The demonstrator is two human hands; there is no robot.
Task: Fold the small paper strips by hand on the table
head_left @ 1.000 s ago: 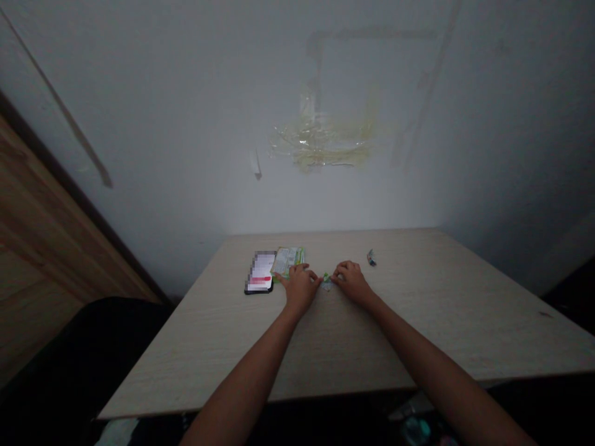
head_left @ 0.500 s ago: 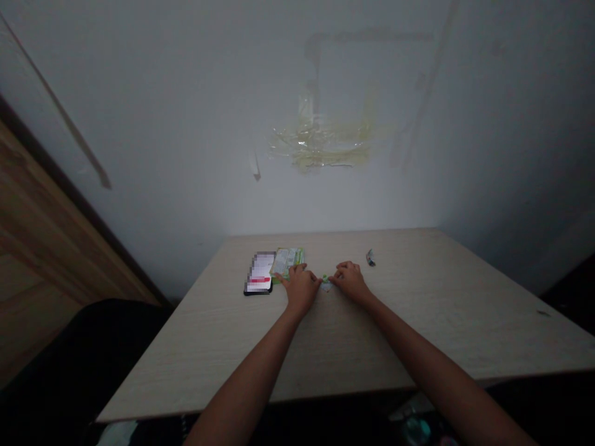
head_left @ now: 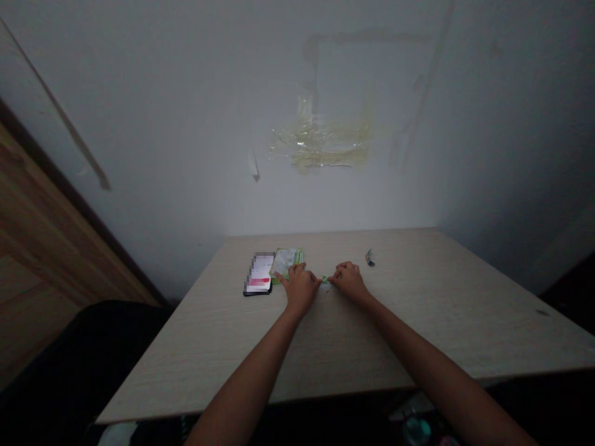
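Both hands of the person meet over the middle of the desk, and I see them from above through the head camera. The left hand (head_left: 302, 288) has its thumb and forefinger tips closed on the left end of a small, narrow piece with green and whitish colours (head_left: 325, 280); from my place I cannot tell if it is paper or plastic. The right hand (head_left: 349, 282) pinches the other end, with its remaining fingers curled inward. So this small piece is held between the two hands, low over the pale, wood-grained desk (head_left: 334, 347), and I am not able to say if it touches the surface.

The left hand is spread wider than the right one, and its outer fingers reach over the near edge of a flat, green and white printed sheet or packet (head_left: 287, 260). Directly to the left of this packet lies a dark-edged phone (head_left: 258, 272), its bright screen partly covered by pixel blocks, with a pinkish-red bar in the lower part. Beyond the right hand, a little to the right, I notice a small crumpled scrap, dark and whitish (head_left: 370, 258), well apart from the fingers. Behind the desk stands a grey-white wall (head_left: 176, 124) with shiny, yellowish tape (head_left: 320, 145).
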